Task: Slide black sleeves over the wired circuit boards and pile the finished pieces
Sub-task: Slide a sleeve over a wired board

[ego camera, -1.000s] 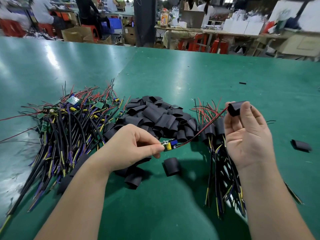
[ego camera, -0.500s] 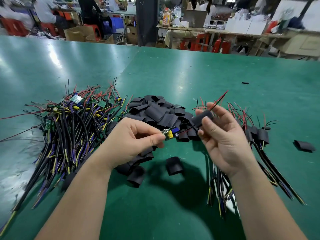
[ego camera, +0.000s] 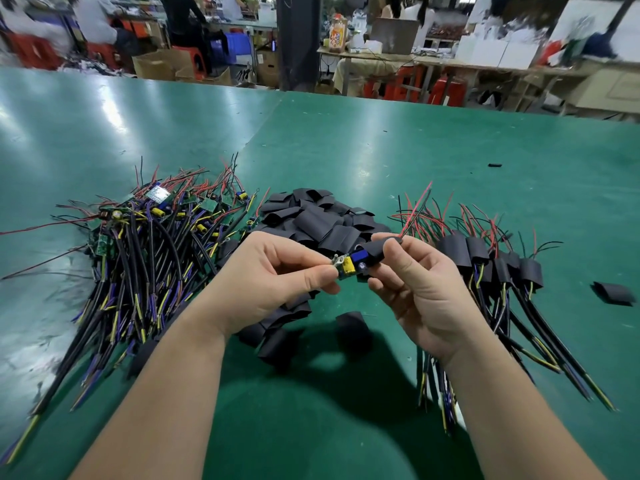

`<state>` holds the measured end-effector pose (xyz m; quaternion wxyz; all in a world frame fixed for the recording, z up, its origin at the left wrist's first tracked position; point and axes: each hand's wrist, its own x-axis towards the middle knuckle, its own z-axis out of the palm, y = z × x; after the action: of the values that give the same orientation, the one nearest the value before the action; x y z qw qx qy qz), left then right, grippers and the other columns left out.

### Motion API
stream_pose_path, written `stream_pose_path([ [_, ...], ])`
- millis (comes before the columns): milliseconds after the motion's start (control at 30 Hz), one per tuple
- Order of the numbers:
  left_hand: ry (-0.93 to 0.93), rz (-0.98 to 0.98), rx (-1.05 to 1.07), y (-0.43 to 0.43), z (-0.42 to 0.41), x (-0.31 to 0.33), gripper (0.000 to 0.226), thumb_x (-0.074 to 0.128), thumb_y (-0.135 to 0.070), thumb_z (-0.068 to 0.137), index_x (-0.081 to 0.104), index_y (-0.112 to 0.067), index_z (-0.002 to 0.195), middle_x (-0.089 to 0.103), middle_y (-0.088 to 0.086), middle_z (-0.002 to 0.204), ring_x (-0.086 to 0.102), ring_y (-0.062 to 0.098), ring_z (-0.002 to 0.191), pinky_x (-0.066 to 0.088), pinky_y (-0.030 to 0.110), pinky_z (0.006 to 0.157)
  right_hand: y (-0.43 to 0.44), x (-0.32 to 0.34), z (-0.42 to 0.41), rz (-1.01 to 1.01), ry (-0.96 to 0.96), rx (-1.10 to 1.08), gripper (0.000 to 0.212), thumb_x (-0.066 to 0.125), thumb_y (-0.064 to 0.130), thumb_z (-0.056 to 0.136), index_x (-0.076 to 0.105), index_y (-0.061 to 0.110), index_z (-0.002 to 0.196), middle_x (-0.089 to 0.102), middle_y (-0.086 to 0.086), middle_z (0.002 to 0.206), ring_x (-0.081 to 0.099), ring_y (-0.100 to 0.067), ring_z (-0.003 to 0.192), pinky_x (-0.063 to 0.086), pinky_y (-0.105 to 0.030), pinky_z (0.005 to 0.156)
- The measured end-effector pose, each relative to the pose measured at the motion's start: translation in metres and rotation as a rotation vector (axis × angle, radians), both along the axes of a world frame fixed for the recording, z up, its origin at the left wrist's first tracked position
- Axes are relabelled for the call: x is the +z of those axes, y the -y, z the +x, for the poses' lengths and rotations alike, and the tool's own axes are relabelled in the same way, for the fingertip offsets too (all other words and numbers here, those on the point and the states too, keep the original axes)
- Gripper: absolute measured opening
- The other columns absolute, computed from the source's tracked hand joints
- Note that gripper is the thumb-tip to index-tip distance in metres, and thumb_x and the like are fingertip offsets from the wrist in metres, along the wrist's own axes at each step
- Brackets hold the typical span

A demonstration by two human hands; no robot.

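My left hand point(ego camera: 270, 282) pinches a small circuit board point(ego camera: 349, 266) with yellow and blue parts, held above the green table point(ego camera: 381, 140). My right hand point(ego camera: 415, 289) grips a black sleeve point(ego camera: 375, 252) whose mouth sits over the board's right end; red and black wires point(ego camera: 415, 209) stick out beyond it. A heap of bare wired boards point(ego camera: 149, 244) lies to the left. Loose black sleeves point(ego camera: 318, 220) are heaped in the middle. Sleeved pieces point(ego camera: 491, 268) lie piled at the right.
A single black sleeve point(ego camera: 614, 293) lies at the far right, another point(ego camera: 351, 325) under my hands, and a small black scrap point(ego camera: 494, 165) sits further back. Beyond the table's far edge are benches, boxes, red stools and people at work.
My right hand has come in from the right and slid the sleeve along the wires up to the board. My left hand has kept its pinch on the board.
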<state>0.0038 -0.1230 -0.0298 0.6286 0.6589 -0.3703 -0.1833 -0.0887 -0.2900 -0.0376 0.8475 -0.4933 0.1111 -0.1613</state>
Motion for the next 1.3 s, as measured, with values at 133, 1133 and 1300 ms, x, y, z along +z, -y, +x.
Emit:
stream_pose_path([
  [133,0.002,0.024,0.024,0.000,0.000,-0.001,0.009,0.071,-0.022,0.071,0.078,-0.016,0.074,0.075,0.007,0.074,0.056,0.028,0.074,0.051,0.050,0.076,0.000,0.002,-0.002,-0.073,-0.011,-0.030,0.040,0.079,0.030,0.050,0.064,0.008,0.081,0.070,-0.004,0.072,0.067,-0.011,0.061,0.051,-0.018,0.051],
  [1133,0.034,0.071,0.005,0.004,0.003,-0.004,0.014,0.073,-0.025,0.069,0.075,-0.011,0.069,0.073,0.006,0.067,0.062,0.012,0.062,0.051,0.023,0.064,-0.011,-0.009,0.000,-0.200,-0.068,-0.030,0.042,0.082,0.033,0.052,0.064,0.010,0.082,0.072,-0.009,0.077,0.072,-0.022,0.067,0.049,-0.019,0.049],
  [1300,0.034,0.071,-0.021,0.004,0.003,-0.005,0.010,0.074,-0.025,0.068,0.075,-0.015,0.066,0.073,0.003,0.066,0.062,0.008,0.060,0.051,0.020,0.060,-0.009,-0.005,0.000,-0.079,-0.044,0.006,0.014,0.075,0.033,0.061,0.070,0.021,0.058,0.068,-0.005,0.063,0.060,-0.010,0.046,0.043,-0.015,0.046],
])
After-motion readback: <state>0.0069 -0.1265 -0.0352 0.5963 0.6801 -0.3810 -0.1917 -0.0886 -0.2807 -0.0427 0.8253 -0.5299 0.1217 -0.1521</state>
